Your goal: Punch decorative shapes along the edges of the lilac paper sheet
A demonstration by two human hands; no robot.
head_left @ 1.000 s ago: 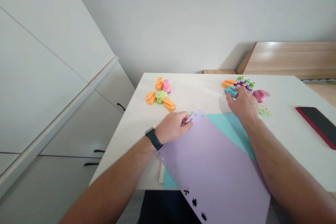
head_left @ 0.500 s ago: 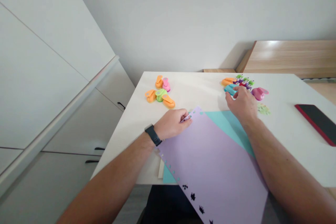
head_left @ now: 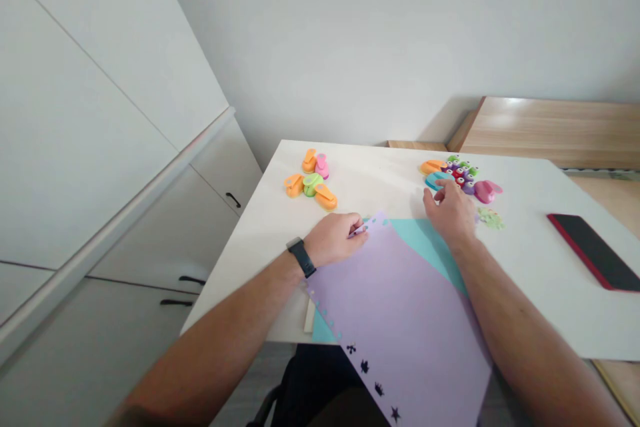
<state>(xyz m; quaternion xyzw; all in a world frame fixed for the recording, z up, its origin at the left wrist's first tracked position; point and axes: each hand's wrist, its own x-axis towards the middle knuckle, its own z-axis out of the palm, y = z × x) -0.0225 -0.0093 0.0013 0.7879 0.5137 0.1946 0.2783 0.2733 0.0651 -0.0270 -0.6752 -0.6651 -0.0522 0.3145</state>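
A lilac paper sheet with punched holes along its left edge lies over a turquoise sheet on the white table. My left hand, with a dark watch at the wrist, pinches the lilac sheet's top corner. My right hand rests at the cluster of small craft punches, its fingers curled on the turquoise punch. An orange punch and a pink punch lie in the same cluster.
A second group of orange, green and pink punches lies at the table's far left. Green paper cut-outs sit right of my right hand. A dark phone with red edge lies far right. White cabinets stand at left.
My right hand has drawn slightly back toward me with its fingers still at the turquoise punch. The left hand keeps its pinch on the lilac sheet. The view shifted a little.
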